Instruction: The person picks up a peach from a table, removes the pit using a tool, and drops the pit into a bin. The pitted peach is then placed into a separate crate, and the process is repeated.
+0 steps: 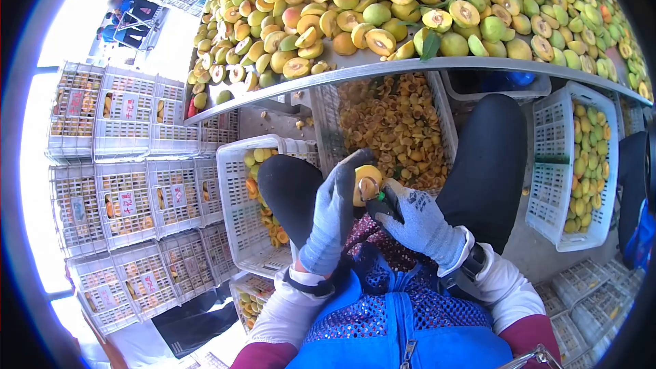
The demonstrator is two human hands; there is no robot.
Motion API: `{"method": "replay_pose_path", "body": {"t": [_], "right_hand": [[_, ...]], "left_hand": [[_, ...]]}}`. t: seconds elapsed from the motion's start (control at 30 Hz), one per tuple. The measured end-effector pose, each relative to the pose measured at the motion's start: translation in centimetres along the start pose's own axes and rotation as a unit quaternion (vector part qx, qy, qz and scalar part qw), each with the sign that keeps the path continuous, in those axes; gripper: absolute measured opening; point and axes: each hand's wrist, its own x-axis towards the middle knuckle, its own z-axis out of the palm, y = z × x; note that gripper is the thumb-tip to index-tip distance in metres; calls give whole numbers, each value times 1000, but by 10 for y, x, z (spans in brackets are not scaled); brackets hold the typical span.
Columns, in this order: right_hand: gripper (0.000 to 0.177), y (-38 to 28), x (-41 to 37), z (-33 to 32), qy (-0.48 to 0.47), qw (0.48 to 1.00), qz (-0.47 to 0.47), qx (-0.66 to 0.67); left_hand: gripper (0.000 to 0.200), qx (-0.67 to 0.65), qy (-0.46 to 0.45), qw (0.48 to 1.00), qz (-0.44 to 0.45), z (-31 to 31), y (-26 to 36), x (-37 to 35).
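Observation:
My left hand (pixel 334 213), in a grey-blue work glove, is closed round a cut yellow stone-fruit half (pixel 367 184), its cut face turned up. In my right hand (pixel 422 224), gloved the same way, is a small pitting tool (pixel 380 197) with some green on it. Its metal tip meets the fruit's cut face; the rest of the tool is mostly hidden by the fingers. Both hands are over my lap. Beneath them, between my knees, a crate (pixel 329 126) holds many scooped-out brown-yellow pieces (pixel 396 130).
Ahead, a metal-edged table (pixel 424 64) is heaped with halved green-yellow fruit (pixel 383 10). White crates of fruit stand to my left (pixel 234 184) and right (pixel 549 164). Stacked crates (pixel 126 164) rise at far left. Another person's dark-clothed leg (pixel 632 184) shows at the right edge.

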Motion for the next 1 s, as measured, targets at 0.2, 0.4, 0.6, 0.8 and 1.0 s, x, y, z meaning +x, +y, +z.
{"method": "replay_pose_path", "body": {"t": [0.2,0.4,0.6,0.8,1.0], "right_hand": [[35,-6,-4,-3,-46,998,13,-51],[38,-3,-10,-4,-116,991,45,37],[38,32,-22,25,-125,962,118,213],[39,15,-19,11,-242,617,303,685],[49,12,-20,12,-291,436,288,801]], "left_hand": [[34,121,17,989,82,-5,-12,-6],[25,294,-20,940,170,-18,-25,-4],[23,337,-29,927,163,-10,-14,-3],[26,279,-3,932,232,3,-17,3],[27,129,-73,975,163,9,-15,9]]}}
